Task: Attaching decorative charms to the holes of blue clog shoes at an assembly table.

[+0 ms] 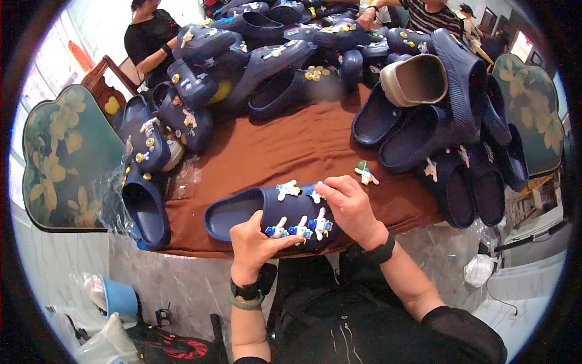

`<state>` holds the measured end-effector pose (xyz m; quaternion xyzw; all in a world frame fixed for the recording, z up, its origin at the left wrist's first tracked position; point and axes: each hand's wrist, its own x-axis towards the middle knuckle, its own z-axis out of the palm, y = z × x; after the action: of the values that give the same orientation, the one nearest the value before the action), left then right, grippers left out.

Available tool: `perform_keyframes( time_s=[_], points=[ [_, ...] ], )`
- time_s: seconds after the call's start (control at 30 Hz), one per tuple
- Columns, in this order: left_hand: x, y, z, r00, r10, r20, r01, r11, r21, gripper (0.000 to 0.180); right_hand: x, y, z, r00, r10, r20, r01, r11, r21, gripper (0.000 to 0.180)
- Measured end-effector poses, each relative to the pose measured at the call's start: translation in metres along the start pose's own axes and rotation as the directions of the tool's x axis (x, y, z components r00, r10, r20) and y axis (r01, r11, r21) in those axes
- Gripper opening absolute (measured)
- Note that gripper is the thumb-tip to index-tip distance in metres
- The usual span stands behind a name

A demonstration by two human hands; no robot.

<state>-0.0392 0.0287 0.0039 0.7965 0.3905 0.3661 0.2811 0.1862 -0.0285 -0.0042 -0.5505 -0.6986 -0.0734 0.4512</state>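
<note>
A navy clog (pixel 232 213) lies sideways at the near edge of the brown cloth, its heel end to the left. Several white cartoon charms with blue and yellow parts, such as one charm (pixel 287 190), sit on its upper. My left hand (pixel 250 244) holds the clog's near side, with the thumb stretched along the lower charms. At the far side of the upper, the fingertips of my right hand (pixel 350 207) pinch a charm (pixel 315 195), partly hidden by them. Beyond that hand, a loose charm (pixel 366 174) with a green part lies on the cloth.
Clogs with charms (pixel 273 57) are heaped across the far side and left of the cloth (pixel 273 145). Plainer navy clogs (pixel 418 136) and a beige one (pixel 415 82) are piled at the right. Two people work beyond the heap. A blue bucket (pixel 119 297) stands below left.
</note>
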Motion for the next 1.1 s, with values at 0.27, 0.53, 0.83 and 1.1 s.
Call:
perform_keyframes(
  time_s=[0.27, 0.53, 0.83, 1.1],
  points=[
    [0.001, -0.003, -0.002, 0.999, 0.038, -0.010, -0.038, 0.998, 0.041, 0.059, 0.016, -0.020, -0.023, 0.960, -0.013, 0.280, 0.067, 0.981, -0.183, 0.029],
    [0.002, -0.007, -0.001, 0.999, 0.043, 0.027, -0.045, 0.996, 0.080, 0.060, 0.028, -0.012, -0.021, 0.881, -0.154, 0.448, 0.302, 0.911, -0.280, 0.024],
    [0.001, -0.009, 0.001, 0.995, 0.095, -0.005, -0.094, 0.993, 0.075, 0.060, 0.048, 0.004, -0.025, 0.718, -0.313, 0.622, 0.498, 0.855, -0.145, 0.019],
    [0.003, -0.010, -0.001, 0.994, 0.109, -0.003, -0.109, 0.993, 0.033, 0.059, 0.055, 0.000, -0.030, 0.760, -0.259, 0.597, 0.297, 0.954, 0.035, 0.013]
  ],
)
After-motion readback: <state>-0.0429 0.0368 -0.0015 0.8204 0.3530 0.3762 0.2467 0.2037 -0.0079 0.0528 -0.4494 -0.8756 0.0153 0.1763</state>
